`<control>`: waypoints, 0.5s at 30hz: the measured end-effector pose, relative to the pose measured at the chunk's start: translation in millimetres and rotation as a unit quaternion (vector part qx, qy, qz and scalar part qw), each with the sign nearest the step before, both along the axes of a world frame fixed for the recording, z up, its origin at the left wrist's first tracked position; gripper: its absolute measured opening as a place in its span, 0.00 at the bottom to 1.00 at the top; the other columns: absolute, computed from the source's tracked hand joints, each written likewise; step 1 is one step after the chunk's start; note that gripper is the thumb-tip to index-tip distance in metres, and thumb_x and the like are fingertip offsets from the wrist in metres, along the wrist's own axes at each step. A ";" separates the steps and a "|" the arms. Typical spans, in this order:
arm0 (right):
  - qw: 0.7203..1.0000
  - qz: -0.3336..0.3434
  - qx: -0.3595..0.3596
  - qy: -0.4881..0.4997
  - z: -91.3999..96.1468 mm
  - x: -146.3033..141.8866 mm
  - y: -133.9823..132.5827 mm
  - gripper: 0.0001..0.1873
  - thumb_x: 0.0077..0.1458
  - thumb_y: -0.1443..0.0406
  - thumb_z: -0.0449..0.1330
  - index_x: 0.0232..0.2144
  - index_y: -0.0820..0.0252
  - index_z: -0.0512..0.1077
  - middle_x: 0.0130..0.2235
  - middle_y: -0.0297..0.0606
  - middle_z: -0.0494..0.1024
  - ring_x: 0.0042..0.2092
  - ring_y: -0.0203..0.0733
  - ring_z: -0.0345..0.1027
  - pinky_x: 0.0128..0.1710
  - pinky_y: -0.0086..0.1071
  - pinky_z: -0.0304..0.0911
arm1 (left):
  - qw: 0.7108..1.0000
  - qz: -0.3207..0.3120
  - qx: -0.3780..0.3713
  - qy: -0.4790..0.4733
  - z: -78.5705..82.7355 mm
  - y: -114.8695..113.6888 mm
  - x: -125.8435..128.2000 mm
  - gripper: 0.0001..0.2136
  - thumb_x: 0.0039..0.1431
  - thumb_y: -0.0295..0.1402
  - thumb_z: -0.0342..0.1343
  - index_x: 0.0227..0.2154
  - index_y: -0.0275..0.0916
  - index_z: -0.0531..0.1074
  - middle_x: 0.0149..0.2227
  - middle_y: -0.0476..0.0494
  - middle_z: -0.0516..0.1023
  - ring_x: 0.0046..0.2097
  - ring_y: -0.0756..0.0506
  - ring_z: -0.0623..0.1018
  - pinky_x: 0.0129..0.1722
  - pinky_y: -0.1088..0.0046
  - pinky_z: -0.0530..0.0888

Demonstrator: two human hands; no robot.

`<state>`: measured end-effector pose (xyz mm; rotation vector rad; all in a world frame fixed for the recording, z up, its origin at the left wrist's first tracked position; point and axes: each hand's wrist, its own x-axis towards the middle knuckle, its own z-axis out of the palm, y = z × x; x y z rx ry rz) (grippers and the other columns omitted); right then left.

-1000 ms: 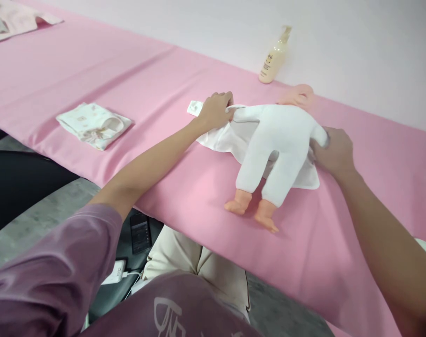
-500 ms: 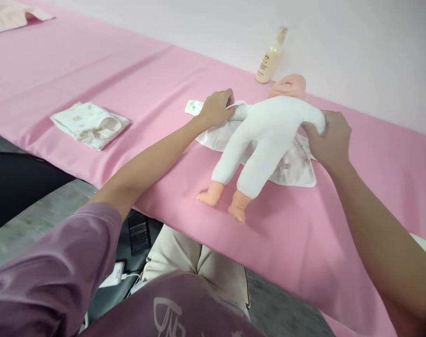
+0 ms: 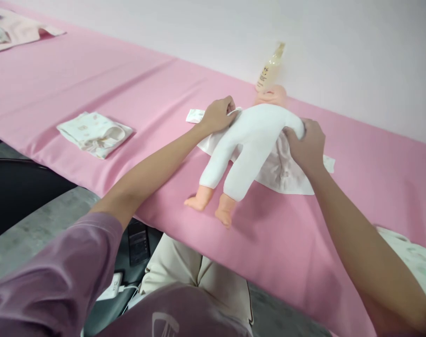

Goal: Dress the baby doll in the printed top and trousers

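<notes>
Doll, white cloth body: (image 3: 253,131) on the pink-covered table (image 3: 157,93), head toward the far edge, feet short of the near edge.
Right hand: (image 3: 309,142) fingers closed around one of the doll's arms.
Left hand: (image 3: 218,114) fingers curled at the doll's other side, by a white fabric edge; cannot tell what they grip.
Garment, light, spread: (image 3: 281,164) partly under the doll, one end (image 3: 194,115) past the left hand, another (image 3: 328,164) beyond the right.
Hazard, garment: may bunch or drag if the doll is pulled sideways while lying on it.
Hazard, pump bottle: (image 3: 267,72) at the far edge, close behind the doll's head; a backward push might topple it.
Near edge: feet nearest; a pull this way could bring them over.
Room, left: cloth surface as far as the folded garment (image 3: 95,133).
Room, right: cloth surface up to a patterned fabric (image 3: 409,257), partly behind the forearm.
</notes>
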<state>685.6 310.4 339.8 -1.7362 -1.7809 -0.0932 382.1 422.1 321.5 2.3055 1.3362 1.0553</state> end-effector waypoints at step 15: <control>1.000 0.005 -0.012 0.001 -31.0 19.1 -11.2 0.31 0.63 0.42 0.62 0.59 0.53 0.74 0.57 0.52 0.82 0.57 0.68 0.75 0.58 0.60 0.69 | 0.997 0.051 -0.014 0.050 -6.1 14.8 -25.7 0.23 0.77 0.55 0.45 0.52 0.42 0.74 0.57 0.31 0.76 0.64 0.26 0.69 0.65 0.42 0.65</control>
